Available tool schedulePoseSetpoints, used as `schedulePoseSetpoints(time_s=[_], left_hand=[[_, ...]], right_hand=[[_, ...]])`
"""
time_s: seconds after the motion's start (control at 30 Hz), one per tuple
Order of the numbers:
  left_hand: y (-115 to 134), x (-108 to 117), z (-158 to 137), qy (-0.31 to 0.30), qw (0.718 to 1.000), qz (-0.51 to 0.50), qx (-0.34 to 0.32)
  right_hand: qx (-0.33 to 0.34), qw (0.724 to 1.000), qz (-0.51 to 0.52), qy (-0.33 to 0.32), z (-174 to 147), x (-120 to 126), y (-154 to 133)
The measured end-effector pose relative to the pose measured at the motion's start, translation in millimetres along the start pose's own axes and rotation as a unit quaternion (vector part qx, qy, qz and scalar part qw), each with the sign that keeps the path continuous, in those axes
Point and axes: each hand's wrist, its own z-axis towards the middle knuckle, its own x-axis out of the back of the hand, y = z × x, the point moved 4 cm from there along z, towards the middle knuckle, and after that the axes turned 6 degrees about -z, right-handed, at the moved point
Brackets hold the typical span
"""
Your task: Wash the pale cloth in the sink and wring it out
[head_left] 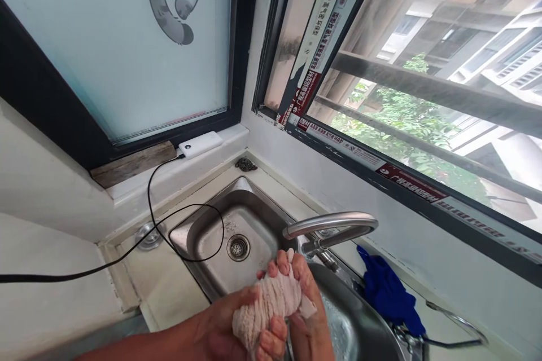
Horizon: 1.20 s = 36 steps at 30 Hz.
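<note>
Both my hands grip a wrung, twisted pale pink cloth (271, 300) over the steel sink at the bottom of the view. My left hand (231, 333) holds its lower end from the left. My right hand (307, 307) wraps its upper end, fingers curled over the top. The cloth sits just below the spout of the curved steel faucet (334, 224). No water is visibly running from the spout.
A double steel sink (199, 240) has a drain (237, 247) in the left basin. A black cable (169, 237) crosses it from a white power bank (200, 145) on the sill. A blue cloth (387, 289) lies right of the faucet. Windows stand behind.
</note>
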Motion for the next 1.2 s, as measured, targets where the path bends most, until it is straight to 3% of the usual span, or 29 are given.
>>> schedulePoseSetpoints(time_s=[0.17,0.37,0.5,0.63,0.93,1.2], left_hand=[[-5,8,8,0.071,0.992,0.108,0.010],[-11,55,31,0.188,0.966,0.169,-0.048],[-7,88,45,0.306,0.920,0.211,-0.126],[1,107,50,0.388,0.868,0.247,-0.187],[28,153,61,0.466,0.790,0.301,-0.259],[62,174,62,0.511,0.727,0.368,-0.274]], right_hand=[[-0.041,0.996,-0.011,-0.076,5,-10,-16],[-0.092,0.968,-0.229,-0.051,20,4,1],[-0.024,0.912,-0.408,-0.025,36,8,11],[-0.001,0.887,-0.463,-0.011,52,9,29],[0.056,0.830,-0.551,0.061,78,22,67],[0.074,0.812,-0.561,0.142,102,31,84]])
